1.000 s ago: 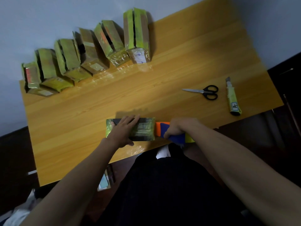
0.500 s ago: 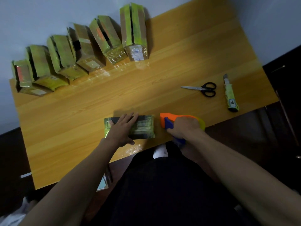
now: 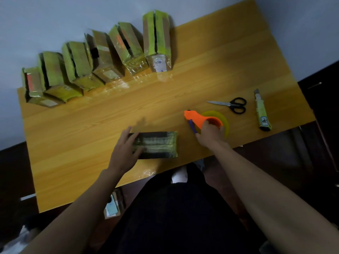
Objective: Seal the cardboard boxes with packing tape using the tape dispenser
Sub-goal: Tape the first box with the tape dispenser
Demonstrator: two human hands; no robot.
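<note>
1. Box (image 3: 157,144) under work: flat rectangular cardboard, lying on the wood-grain table (image 3: 91,125), wrapped in glossy yellow-green tape with dark bands. Closed; contents can't be seen.
2. Left hand (image 3: 124,153): fingers spread, palm down on the box's left end, pressing it flat rather than gripping.
3. Right hand (image 3: 211,134): clenched around the tape dispenser (image 3: 200,120), just right of the box and not touching it. Dispenser is orange plastic with a blue part at its near-left side, and carries a round yellowish tape roll (image 3: 222,118) on the side away from the box.
4. Beyond the left hand, against the wall: row of six boxes (image 3: 102,57) standing on end, leaning, brown cardboard with yellow-green tape strips, shiny film on the lower faces. Several show a dark slit along the top seam; insides not visible.
5. Right of the right hand: black-handled scissors (image 3: 231,104), blades shut, pointing left. Further right, a yellow-green utility knife (image 3: 262,112), long and narrow.
6. Table surface is smooth, glossy, with reflections near the box row.
</note>
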